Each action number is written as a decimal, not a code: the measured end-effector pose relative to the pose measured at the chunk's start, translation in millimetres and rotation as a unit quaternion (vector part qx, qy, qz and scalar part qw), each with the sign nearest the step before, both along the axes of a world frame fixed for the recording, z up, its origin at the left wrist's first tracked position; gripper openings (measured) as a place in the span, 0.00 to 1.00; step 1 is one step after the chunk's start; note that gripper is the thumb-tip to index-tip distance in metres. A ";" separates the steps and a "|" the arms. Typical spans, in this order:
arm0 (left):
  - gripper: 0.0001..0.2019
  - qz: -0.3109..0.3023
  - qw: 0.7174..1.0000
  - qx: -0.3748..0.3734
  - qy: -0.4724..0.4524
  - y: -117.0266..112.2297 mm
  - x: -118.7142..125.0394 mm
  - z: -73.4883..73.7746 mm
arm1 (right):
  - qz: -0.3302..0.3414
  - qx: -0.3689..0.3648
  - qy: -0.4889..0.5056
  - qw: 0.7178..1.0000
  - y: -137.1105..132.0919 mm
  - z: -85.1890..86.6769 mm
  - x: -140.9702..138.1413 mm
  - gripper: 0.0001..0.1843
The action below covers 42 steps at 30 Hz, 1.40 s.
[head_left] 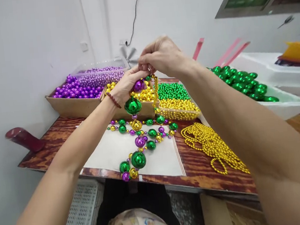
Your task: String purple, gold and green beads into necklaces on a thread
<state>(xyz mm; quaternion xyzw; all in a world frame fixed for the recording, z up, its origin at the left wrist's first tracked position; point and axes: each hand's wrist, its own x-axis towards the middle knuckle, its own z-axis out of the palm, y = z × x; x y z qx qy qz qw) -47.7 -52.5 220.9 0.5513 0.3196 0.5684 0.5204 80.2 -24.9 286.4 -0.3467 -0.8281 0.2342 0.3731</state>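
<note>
My left hand (129, 82) and my right hand (162, 56) meet in front of me, raised above the table. Between them they pinch the upper end of a bead garland (133, 106) of shiny green, gold and purple balls. The garland hangs from the left fingers, and its lower part trails over a white cloth (103, 152). A thin strand of small gold beads (156, 90) dangles just under my right fingers. Fingertips on both sides are closed together; the exact spot they grip is partly hidden.
Behind stand a carton of purple beads (76, 93), a clear bin of lilac beads (101, 73) and a tray of green and gold beads (178, 108). Gold bead strings (208, 142) lie to the right, near a white foam box (295, 104). A dark red cylinder (25, 138) leans at left.
</note>
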 end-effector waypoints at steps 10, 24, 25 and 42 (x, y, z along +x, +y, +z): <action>0.06 -0.016 0.993 -0.119 0.003 -3.8 -24.9 -65.7 | 0.006 -0.089 0.094 0.992 8.1 -86.6 -22.8 0.13; 0.09 0.184 0.954 -0.234 -0.027 -15.6 -89.6 -133.8 | 0.081 -0.352 0.395 0.844 -25.8 -219.1 -40.6 0.10; 0.10 0.186 0.952 -0.241 -0.030 -16.7 -94.5 -136.3 | 0.094 -0.330 0.369 0.864 -31.5 -227.2 -40.4 0.08; 0.16 0.016 0.913 -0.406 -0.028 -70.0 -92.1 -167.8 | -0.005 -0.425 0.391 0.816 -10.6 -317.1 -111.1 0.25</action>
